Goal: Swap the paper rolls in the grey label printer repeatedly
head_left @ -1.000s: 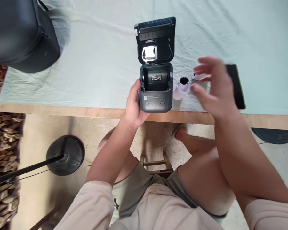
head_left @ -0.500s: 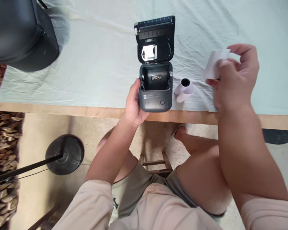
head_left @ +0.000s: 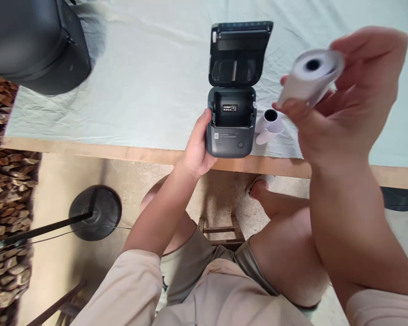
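A small dark grey label printer (head_left: 230, 131) stands near the table's front edge with its lid (head_left: 240, 52) flipped up and its paper bay empty. My left hand (head_left: 197, 149) grips the printer's left side. My right hand (head_left: 347, 104) is raised above the table to the right and holds a white paper roll (head_left: 309, 74) with its hollow core facing me. A second white paper roll (head_left: 270, 126) lies on the cloth right beside the printer.
A pale cloth (head_left: 149, 77) covers the wooden table (head_left: 122, 154). A big black rounded case (head_left: 34, 43) sits at the far left. Below the table are a round black stand base (head_left: 95, 213), a wooden stool (head_left: 221, 231) and stacked firewood (head_left: 3, 203) at left.
My right hand picked up a white roll from the cloth and lifted it up toward me, turning its core to face me. My left hand stayed on the printer.
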`<state>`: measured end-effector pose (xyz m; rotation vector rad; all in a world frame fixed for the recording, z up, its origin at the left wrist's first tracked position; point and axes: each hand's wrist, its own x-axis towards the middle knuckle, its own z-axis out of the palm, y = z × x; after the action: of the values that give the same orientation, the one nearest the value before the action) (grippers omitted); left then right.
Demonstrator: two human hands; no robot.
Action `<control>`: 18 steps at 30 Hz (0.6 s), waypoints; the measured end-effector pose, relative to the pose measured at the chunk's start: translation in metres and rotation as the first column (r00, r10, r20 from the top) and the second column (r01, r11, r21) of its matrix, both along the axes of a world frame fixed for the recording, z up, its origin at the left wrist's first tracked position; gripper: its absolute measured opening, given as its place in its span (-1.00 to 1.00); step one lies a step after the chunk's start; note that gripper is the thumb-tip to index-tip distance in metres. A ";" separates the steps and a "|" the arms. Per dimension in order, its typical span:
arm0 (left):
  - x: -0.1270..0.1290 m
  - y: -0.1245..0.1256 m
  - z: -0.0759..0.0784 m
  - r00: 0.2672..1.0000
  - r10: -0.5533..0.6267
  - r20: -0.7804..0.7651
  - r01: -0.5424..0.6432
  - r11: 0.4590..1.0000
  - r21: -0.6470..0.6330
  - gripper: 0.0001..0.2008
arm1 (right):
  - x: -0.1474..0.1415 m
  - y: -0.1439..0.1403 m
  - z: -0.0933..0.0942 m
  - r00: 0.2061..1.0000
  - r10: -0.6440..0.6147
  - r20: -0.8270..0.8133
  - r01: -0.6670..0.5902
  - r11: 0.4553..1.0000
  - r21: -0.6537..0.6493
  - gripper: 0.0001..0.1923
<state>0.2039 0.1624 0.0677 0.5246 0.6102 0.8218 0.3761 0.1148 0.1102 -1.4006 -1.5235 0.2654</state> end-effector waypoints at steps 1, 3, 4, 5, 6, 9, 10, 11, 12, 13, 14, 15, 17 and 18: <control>0.000 0.000 -0.001 1.000 -0.008 -0.012 0.008 1.000 0.018 -0.62 | -0.008 -0.001 0.006 0.995 0.032 0.091 -0.036 0.998 0.042 -0.60; 0.000 -0.001 -0.004 0.999 -0.025 -0.028 0.027 0.998 0.053 -0.64 | -0.020 -0.002 0.013 0.968 0.044 0.248 -0.051 0.998 0.022 -0.74; 0.000 -0.002 -0.005 0.999 -0.029 -0.031 0.031 0.997 0.070 -0.65 | -0.024 -0.001 0.014 0.939 0.028 0.342 -0.017 0.999 -0.036 -0.80; 0.000 -0.003 -0.006 0.999 -0.026 -0.030 0.028 0.996 0.084 -0.67 | -0.027 0.001 0.014 0.904 0.003 0.426 0.043 0.994 -0.098 -0.84; 0.000 -0.004 -0.007 0.999 -0.017 -0.028 0.020 0.995 0.095 -0.70 | -0.028 0.003 0.013 0.873 -0.020 0.487 0.106 0.983 -0.150 -0.86; 0.001 -0.006 -0.006 0.999 0.003 -0.034 0.000 0.996 0.092 -0.75 | -0.028 0.009 0.008 0.840 -0.022 0.541 0.171 0.959 -0.226 -0.87; 0.001 -0.007 -0.006 0.999 0.002 -0.042 0.001 0.997 0.082 -0.75 | -0.027 0.010 0.006 0.841 -0.026 0.540 0.173 0.959 -0.224 -0.90; 0.002 -0.006 -0.005 0.999 0.002 -0.049 0.002 0.997 0.072 -0.74 | -0.026 0.010 0.004 0.844 -0.034 0.536 0.172 0.963 -0.210 -0.96; 0.001 -0.006 -0.004 0.999 0.002 -0.053 0.001 0.998 0.063 -0.73 | -0.026 0.010 0.002 0.845 -0.041 0.533 0.165 0.968 -0.187 -0.96; 0.001 -0.005 -0.004 0.998 0.004 -0.055 -0.001 0.998 0.059 -0.72 | -0.027 0.009 0.001 0.847 -0.046 0.529 0.153 0.975 -0.160 -0.89; 0.000 -0.005 -0.004 0.999 0.009 -0.052 -0.006 0.998 0.058 -0.71 | -0.028 0.007 0.001 0.850 -0.043 0.525 0.132 0.982 -0.133 -0.83; -0.001 -0.004 -0.004 0.999 0.015 -0.044 -0.012 0.998 0.059 -0.71 | -0.029 0.005 0.001 0.854 -0.029 0.519 0.099 0.989 -0.107 -0.79; -0.004 -0.002 -0.006 0.999 0.028 -0.019 -0.026 0.997 0.073 -0.73 | -0.031 0.000 0.001 0.866 0.034 0.499 -0.002 0.998 -0.065 -0.77; -0.005 -0.002 -0.007 1.000 0.026 -0.008 -0.025 0.996 0.083 -0.76 | -0.032 -0.002 0.001 0.874 0.069 0.481 -0.055 0.998 -0.045 -0.79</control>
<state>0.1986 0.1602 0.0607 0.5973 0.5937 0.8720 0.3443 0.1125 0.1116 -1.5152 -1.9808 -0.0329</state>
